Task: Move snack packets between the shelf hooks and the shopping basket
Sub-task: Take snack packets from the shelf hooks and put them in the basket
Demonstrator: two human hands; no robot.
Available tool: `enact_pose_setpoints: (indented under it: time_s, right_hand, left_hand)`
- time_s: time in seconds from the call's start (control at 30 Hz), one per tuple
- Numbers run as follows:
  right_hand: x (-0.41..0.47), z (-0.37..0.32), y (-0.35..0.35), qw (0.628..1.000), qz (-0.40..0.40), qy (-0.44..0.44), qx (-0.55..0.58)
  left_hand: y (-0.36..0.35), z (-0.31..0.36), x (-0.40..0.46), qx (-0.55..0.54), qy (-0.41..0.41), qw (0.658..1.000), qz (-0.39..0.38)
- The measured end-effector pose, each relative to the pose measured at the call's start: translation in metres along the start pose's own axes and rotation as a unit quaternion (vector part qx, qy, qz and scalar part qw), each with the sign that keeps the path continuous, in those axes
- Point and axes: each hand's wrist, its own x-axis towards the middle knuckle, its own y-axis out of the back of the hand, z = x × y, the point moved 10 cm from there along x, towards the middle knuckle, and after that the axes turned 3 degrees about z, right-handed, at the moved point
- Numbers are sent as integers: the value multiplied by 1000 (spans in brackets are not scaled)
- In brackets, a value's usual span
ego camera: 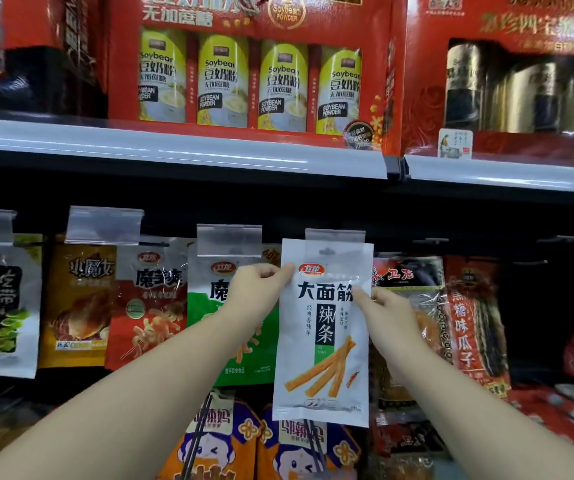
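left hand (256, 289) pinches white snack packet (323, 341) top-left (upright) | right hand (391, 311) pinches its right edge

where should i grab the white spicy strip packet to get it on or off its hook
Pinch the white packet by its flat upper side edges, from the front, one hand each side, as the left hand and right hand do now. That steadies the hang hole at the top.

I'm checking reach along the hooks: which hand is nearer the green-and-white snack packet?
Left. The left hand overlaps the green-and-white snack packet, pinching the white packet; the right hand pinches that packet's far edge.
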Motion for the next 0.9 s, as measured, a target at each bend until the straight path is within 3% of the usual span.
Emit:
enact_pose_setpoints:
  time_s: [0.43, 0.57, 0.73, 0.9]
  right_hand:
    - [41, 24, -13, 998, 18, -54, -38]
    - [58, 28, -19, 997, 30, -40, -61]
    - [70, 35, -24, 996, 41, -22, -70]
    - [64, 16, -23, 993, 44, 38, -101]
  left_hand:
    - [-15, -28, 30, 45, 73, 996, 31]
    - [-13, -42, 48, 91, 107, 987, 80]
    - [-14, -46, 59, 169, 81, 979, 77]
    - [-6, -48, 57, 143, 45, 987, 54]
